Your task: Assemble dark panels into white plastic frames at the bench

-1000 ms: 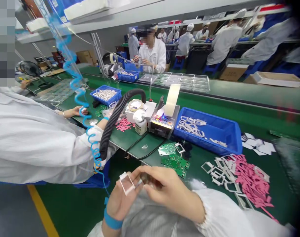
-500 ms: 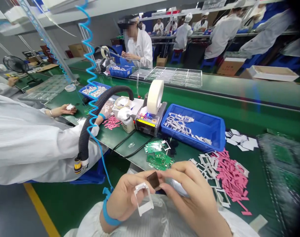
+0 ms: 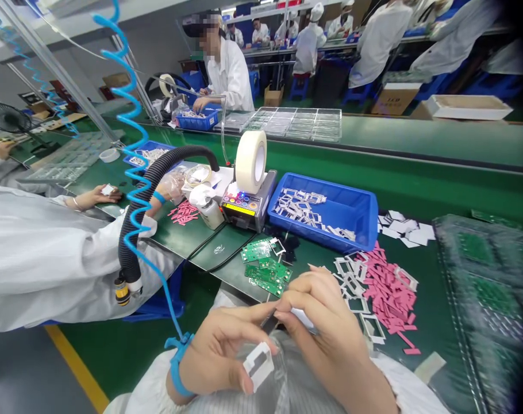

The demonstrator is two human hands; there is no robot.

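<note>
Low in front of me, my left hand (image 3: 214,351) holds a small white plastic frame (image 3: 262,376) between thumb and a finger. Its index finger reaches out to the fingertips of my right hand (image 3: 326,322). Those right fingers are pinched together, and what lies at their tips is hidden. A pale flat piece (image 3: 303,319) shows under the right palm. Beyond my hands lie several green circuit boards (image 3: 268,276). Pink strips (image 3: 388,293) and more white frames (image 3: 352,276) are heaped right of my right hand. A blue wrist strap (image 3: 177,368) circles my left wrist.
A blue bin (image 3: 356,215) of white frames stands behind the boards, beside a tape dispenser (image 3: 244,210). White cards (image 3: 406,228) and clear trays (image 3: 468,299) lie right. A black hose (image 3: 127,236) and blue coiled cord (image 3: 134,106) hang left, near a co-worker's sleeve (image 3: 93,241).
The dark brown square between my hands no longer shows its face. The white frame has tilted and moved lower in my left hand. The whole view has shifted slightly.
</note>
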